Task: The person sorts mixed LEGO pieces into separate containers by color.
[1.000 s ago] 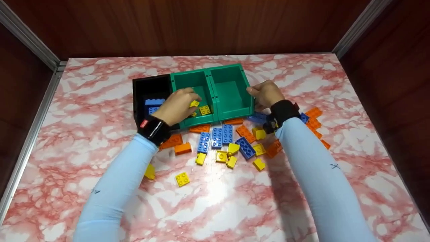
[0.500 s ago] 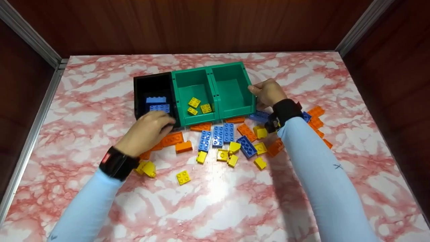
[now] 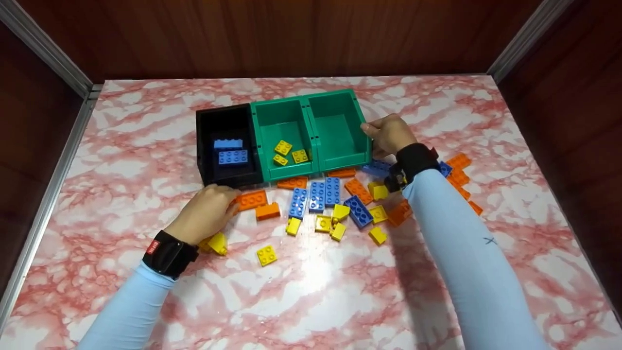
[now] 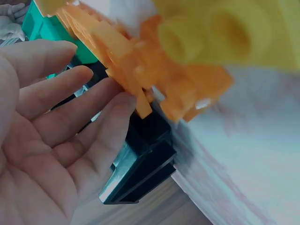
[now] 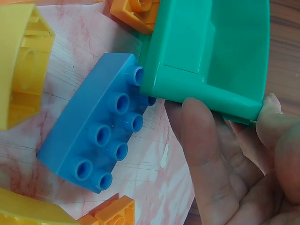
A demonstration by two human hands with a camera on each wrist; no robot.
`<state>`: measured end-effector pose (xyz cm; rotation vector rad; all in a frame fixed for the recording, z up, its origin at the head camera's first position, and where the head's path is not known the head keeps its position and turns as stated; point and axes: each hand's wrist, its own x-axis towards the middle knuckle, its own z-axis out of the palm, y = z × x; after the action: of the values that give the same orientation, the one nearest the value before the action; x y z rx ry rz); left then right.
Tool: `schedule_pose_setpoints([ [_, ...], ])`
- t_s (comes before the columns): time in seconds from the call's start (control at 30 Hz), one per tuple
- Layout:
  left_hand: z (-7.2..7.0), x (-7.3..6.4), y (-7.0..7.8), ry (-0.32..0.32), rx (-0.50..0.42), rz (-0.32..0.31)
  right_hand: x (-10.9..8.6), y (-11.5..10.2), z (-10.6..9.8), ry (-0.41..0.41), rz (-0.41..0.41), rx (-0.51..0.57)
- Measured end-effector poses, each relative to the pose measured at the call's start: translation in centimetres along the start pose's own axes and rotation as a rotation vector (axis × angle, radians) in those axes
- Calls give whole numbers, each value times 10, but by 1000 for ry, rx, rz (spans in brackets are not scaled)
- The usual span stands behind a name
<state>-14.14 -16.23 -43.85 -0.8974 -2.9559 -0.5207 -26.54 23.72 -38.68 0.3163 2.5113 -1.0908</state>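
My left hand [image 3: 206,211] is low in front of the black bin [image 3: 206,172], over a group of orange toy bricks [image 4: 180,91]. In the left wrist view its fingers are loosely extended and the fingertips reach the bricks' edges. One orange brick [image 3: 252,200] shows beside the thumb side in the head view. My right hand [image 3: 392,135] grips the right wall of the right green bin [image 3: 336,133], thumb at the rim and fingers lower down, as the green bin [image 5: 201,84] shows in the right wrist view. That bin holds nothing.
The middle green bin [image 3: 277,127] contains several yellow bricks [image 3: 283,147]; blue bricks [image 3: 233,157] lie in the black one. Loose blue bricks [image 3: 317,197], orange and yellow bricks [image 3: 266,255] spread across the marbled table [image 3: 311,301]. Wooden panels [image 3: 311,39] surround it.
My left hand has withdrawn from the middle green bin, leaving several yellow bricks there, and moved left and toward me to the orange bricks. The right hand keeps its hold on the bin.
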Motion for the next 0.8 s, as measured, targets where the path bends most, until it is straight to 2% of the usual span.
schedule_pose_setpoints([
  [0.2, 1, -4, 4, -24, -22, -27, -2, -1, 0, -2, 21, 23],
  [0.33, -1, -9, 7, -37, -54, -31, -4, -1, -1, 2, -4, 10],
  [0.47, -3, -11, 9, -14, -60, -10, -4, -1, -2, 8, -26, -18],
  [0.6, -4, -10, 8, 14, -9, -33, -3, -1, -1, 7, -9, -19],
  [0.7, -3, -7, 6, -8, 16, -52, -2, -1, 0, 1, 7, -8],
  [0.8, -1, -4, 6, -46, 5, -61, -2, -1, 0, -3, 5, -3],
])
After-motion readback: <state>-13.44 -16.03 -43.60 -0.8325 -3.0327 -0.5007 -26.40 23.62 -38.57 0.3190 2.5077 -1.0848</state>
